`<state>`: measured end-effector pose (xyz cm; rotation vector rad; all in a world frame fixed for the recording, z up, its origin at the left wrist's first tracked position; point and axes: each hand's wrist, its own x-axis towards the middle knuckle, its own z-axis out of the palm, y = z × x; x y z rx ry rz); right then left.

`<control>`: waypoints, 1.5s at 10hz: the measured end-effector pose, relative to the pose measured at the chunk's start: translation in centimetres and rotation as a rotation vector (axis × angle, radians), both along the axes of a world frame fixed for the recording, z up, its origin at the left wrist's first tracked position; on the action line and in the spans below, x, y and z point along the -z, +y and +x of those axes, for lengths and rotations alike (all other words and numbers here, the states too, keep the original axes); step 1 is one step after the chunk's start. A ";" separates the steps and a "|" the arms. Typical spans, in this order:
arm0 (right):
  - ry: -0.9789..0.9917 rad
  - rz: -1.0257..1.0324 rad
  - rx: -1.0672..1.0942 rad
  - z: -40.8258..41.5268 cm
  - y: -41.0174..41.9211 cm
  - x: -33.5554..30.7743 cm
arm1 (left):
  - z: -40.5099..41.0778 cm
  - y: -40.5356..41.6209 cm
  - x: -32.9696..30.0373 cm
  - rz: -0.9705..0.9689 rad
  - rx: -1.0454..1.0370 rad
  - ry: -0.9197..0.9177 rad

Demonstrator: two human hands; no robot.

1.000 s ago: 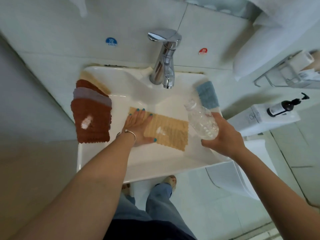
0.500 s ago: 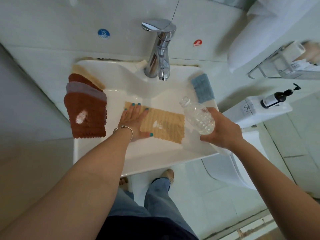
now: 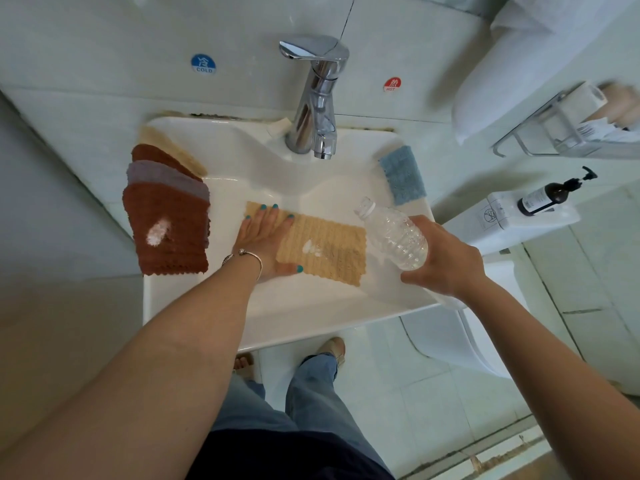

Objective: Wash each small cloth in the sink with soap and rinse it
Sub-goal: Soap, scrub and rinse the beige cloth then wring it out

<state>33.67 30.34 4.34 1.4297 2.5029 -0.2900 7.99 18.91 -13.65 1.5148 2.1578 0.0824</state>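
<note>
One tan cloth (image 3: 322,245) lies spread flat in the white sink (image 3: 277,317), a dab of white soap near its middle. Left hand (image 3: 265,239) presses its left end, fingers straight and flat, nothing gripped. Right hand (image 3: 446,259) wraps the base of a clear plastic bottle (image 3: 394,235), uncapped, neck tilted toward the cloth; contents too clear to judge. Faucet (image 3: 317,98) at far edge, no stream visible.

Handling, judged: cloth is soft, limp and light, heavier and clingy once wet; soap will make it slick on glazed porcelain. Best taken by bunching an edge or corner in the fingers, not by a flat palm.

Rust cloth (image 3: 169,230) with its own soap spot tops a stack draped on the left rim; blue cloth (image 3: 401,174) sits on the far right rim.
</note>
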 end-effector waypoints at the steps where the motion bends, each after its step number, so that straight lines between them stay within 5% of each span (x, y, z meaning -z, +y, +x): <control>1: -0.007 -0.002 -0.008 0.0 0.0 0.1 | 0.0 0.0 0.1 0.004 0.006 0.001; 15: -0.022 -0.019 -0.043 -1.2 -0.3 -0.3 | 0.0 -0.1 -0.1 -0.015 0.015 0.004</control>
